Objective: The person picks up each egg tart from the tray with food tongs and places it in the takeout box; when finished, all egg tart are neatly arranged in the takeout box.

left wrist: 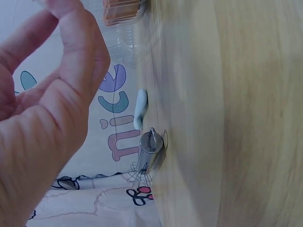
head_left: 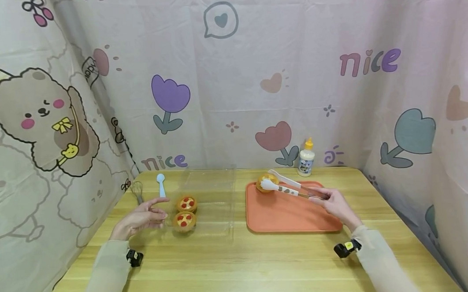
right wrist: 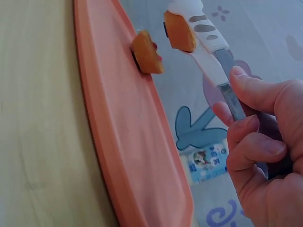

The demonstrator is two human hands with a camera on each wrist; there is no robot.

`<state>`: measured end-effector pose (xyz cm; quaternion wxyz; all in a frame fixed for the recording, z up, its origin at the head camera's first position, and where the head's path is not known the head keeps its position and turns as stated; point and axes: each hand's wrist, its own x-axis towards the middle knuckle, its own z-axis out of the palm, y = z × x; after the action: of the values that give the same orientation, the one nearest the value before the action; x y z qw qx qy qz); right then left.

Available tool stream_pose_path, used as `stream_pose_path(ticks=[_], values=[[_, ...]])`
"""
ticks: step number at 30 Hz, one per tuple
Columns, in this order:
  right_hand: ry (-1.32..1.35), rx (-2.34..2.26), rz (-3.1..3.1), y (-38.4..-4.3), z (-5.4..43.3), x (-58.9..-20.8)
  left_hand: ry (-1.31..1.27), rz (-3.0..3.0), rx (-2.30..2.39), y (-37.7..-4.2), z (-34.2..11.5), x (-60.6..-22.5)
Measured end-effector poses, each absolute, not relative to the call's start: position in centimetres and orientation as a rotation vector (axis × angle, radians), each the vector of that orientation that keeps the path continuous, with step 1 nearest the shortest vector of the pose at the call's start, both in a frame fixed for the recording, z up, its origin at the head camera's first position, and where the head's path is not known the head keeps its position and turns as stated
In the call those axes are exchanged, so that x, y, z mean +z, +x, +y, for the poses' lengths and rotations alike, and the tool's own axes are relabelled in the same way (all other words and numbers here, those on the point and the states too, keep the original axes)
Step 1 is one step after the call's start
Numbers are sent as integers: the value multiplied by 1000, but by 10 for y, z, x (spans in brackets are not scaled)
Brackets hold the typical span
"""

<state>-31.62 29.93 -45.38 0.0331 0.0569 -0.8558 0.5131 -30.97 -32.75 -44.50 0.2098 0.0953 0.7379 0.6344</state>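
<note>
My right hand [head_left: 334, 204] grips metal tongs [head_left: 309, 192] with white paw-shaped tips. Pinched in those tips is a small toy pizza tart [right wrist: 180, 32], held up over the orange tray [head_left: 293, 213]. A second tart [right wrist: 147, 53] sits on the tray near its far edge; the two overlap in the head view. My left hand [head_left: 144, 217] is beside the left edge of a clear plastic box [head_left: 215, 208], thumb and index finger apart. Inside that box, on its left side, are two pizza tarts [head_left: 184, 221] with red toppings.
Behind the left hand lie a whisk [head_left: 138, 191] and a light-blue spoon [head_left: 161, 185]. A white bottle with a yellow cap [head_left: 305, 159] stands behind the tray. Printed curtains [head_left: 222, 76] hang along the table's back and sides.
</note>
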Motion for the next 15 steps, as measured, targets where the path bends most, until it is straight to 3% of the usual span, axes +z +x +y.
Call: stream_pose_path(ticks=[15], values=[[484,1632,-2621,-323,256,-448,283,1972,1829,-311,-328,-448]])
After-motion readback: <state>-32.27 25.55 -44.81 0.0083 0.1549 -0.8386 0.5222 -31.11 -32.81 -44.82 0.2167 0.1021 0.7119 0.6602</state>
